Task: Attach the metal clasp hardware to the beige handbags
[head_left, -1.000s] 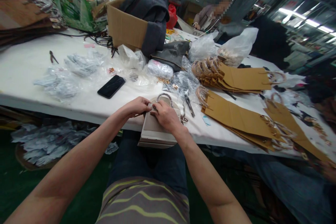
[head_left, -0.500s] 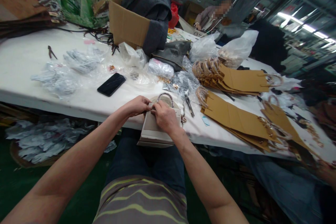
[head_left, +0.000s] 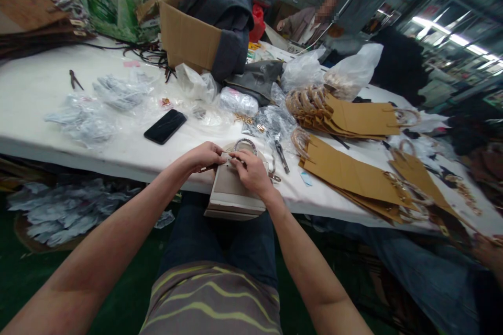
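Observation:
A beige handbag [head_left: 236, 188] stands tilted at the table's front edge, above my lap. Its curved, wrapped handle [head_left: 245, 142] rises behind my fingers. My left hand [head_left: 208, 157] is closed at the bag's upper left corner, pinching a narrow strap [head_left: 207, 168] with a shiny piece on it. Over the top of the bag, my right hand [head_left: 251, 170] has its fingers pinched close to the left fingertips; the small part between them is mostly hidden. A metal-ended strap [head_left: 275, 177] sticks out on the bag's right side.
A black phone [head_left: 165, 126] lies left of the bag, pliers [head_left: 76, 79] farther left. Another black-handled tool [head_left: 281, 157] is just right of the bag. Stacked tan bag pieces [head_left: 346, 172] fill the right. Behind are plastic bags and a cardboard box [head_left: 188, 36]. A person [head_left: 306, 23] sits across the table.
My right hand has turned slightly, its fingers shifting at the bag's top. More of the strap shows below my left hand. The person across has moved an arm left.

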Demonstrator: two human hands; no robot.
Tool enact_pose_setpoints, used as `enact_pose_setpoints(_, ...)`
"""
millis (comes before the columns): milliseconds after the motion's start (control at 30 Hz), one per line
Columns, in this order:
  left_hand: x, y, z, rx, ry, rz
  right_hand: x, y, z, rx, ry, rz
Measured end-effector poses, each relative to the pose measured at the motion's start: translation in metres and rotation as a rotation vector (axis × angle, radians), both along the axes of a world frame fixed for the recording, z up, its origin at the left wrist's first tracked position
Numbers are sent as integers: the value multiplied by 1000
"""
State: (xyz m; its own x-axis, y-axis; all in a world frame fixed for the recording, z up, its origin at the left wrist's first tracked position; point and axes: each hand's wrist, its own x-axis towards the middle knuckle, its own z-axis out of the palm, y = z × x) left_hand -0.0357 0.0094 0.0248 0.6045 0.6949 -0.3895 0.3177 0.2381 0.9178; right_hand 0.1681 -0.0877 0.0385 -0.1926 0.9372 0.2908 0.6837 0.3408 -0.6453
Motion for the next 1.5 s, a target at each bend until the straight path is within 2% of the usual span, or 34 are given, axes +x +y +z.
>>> enact_pose_setpoints(167,-1,2,-1,14,25,10,-1,-1,0,-65,279,-112)
enact_pose_setpoints(300,-2,4,-7,31,48,10,-10,1,-4,-134,347,-145)
enact_pose_setpoints(500,-1,4,-13,58,58,16,-15,1,-4,-90,250,-163)
enact_pose_setpoints(767,0,-1,-3,30,18,33,-16,-1,-5,35,21,-149)
enact_pose_setpoints(933,-2,-2,0,-13,15,11,-15,-9,-8,14,-31,-121)
enact_pose_setpoints(1167,-8,7,-13,7,-29,-64,-15,-5,-14,-35,-24,-130)
enact_pose_setpoints(1300,-5,8,-14,33,40,-20,-17,-5,-10,-41,-34,-110)
enact_pose_setpoints(1400,-1,3,-5,33,92,40,-4,-8,2,-23,9,-72)
enact_pose_setpoints(1433,0,1,-2,29,99,51,7,-9,6,3,44,-98)
enact_pose_setpoints(1500,2,-3,5,29,108,61,37,-6,14,71,79,-257)
